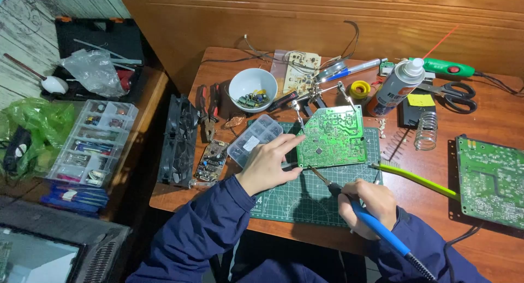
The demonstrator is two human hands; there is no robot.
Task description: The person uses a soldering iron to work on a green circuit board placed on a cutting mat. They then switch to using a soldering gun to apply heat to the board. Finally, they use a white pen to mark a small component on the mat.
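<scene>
A green circuit board (pixel 333 135) stands tilted in the clips of a helping-hand stand (pixel 319 94) over a green cutting mat (pixel 305 198). My left hand (pixel 268 164) rests at the board's lower left corner, fingers stretched out and touching its edge. My right hand (pixel 364 205) grips a blue-handled soldering iron (pixel 376 225); its metal tip (pixel 316 175) points up-left to the board's bottom edge. A yellow-green tool (pixel 415 179) lies just right of the board.
A white bowl (pixel 252 86) of small parts, pliers (pixel 207 111), a clear parts box (pixel 254 140), a spray can (pixel 394 86), scissors (pixel 453 93), an iron stand coil (pixel 426 130) and a second green board (pixel 491 179) crowd the wooden table. A compartment organizer (pixel 93 141) sits at left.
</scene>
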